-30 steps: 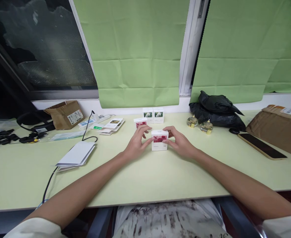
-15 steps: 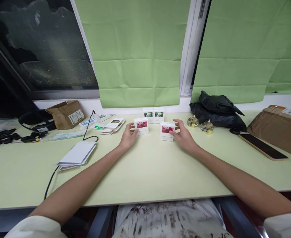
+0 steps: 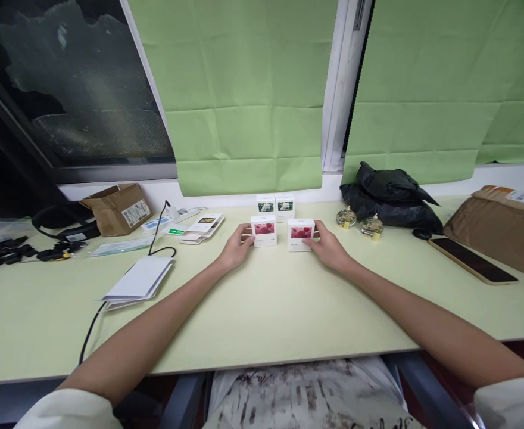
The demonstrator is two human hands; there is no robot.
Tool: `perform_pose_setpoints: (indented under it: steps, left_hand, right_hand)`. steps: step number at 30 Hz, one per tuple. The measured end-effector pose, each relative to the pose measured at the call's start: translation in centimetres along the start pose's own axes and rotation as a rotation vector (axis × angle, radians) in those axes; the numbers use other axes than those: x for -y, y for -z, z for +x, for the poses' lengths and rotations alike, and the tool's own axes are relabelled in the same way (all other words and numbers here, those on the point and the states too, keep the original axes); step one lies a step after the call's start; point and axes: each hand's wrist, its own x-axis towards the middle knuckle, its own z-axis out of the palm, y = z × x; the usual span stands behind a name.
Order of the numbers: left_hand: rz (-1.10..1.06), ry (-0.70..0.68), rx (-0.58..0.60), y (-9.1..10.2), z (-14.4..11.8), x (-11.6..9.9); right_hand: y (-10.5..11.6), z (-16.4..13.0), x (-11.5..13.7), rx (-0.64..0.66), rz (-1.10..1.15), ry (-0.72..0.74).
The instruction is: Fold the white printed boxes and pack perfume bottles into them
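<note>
Two small white boxes with red flower pictures stand upright on the table, a narrow gap between them. My left hand [image 3: 236, 246] is closed on the outer side of the left red-flower box [image 3: 264, 238], thumb at the front edge. On the right red-flower box [image 3: 301, 242], my right hand [image 3: 331, 247] grips the outer side with its thumb against the front. Just behind them, side by side, stand a left white-flower box [image 3: 266, 207] and a right white-flower box [image 3: 285, 207], their lower parts partly hidden.
Two gold-trimmed glass bottles [image 3: 346, 218] stand right of my hand, before black plastic bags [image 3: 389, 199]. A phone [image 3: 473, 260] and a brown parcel [image 3: 503, 229] lie farther right. On the left are folded white cards [image 3: 137, 279], a black cable [image 3: 93, 330] and an open carton [image 3: 117, 210].
My left hand has brought its box rightward and slightly nearer, narrowing the gap between the red-flower boxes. The right box now faces me more squarely, with my right fingers closer around it.
</note>
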Motion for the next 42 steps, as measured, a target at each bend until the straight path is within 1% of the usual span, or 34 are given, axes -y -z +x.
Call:
perform_pose_setpoints:
  steps: [6, 11, 22, 29, 42]
  left_hand:
    - [-0.043, -0.012, 0.098, -1.0, -1.2, -2.1]
    - [-0.034, -0.02, 0.129, -1.5, -1.7, -2.9]
    - [0.0, -0.02, 0.076, -2.4, -2.2, -2.8]
    - [0.017, -0.016, 0.072, -2.4, -2.2, -2.9]
    - [0.055, 0.013, 0.058, -2.3, -2.4, -3.8]
  right_hand:
    - [0.1, -0.1, 0.6, -0.007, -0.001, 0.018]
    - [0.1, -0.1, 0.6, -0.005, 0.005, 0.024]
    - [0.3, -0.1, 0.7, 0.024, 0.03, 0.017]
    - [0.4, 0.0, 0.7, 0.04, 0.04, 0.013]
    - [0.4, 0.0, 0.9, 0.061, 0.085, -0.024]
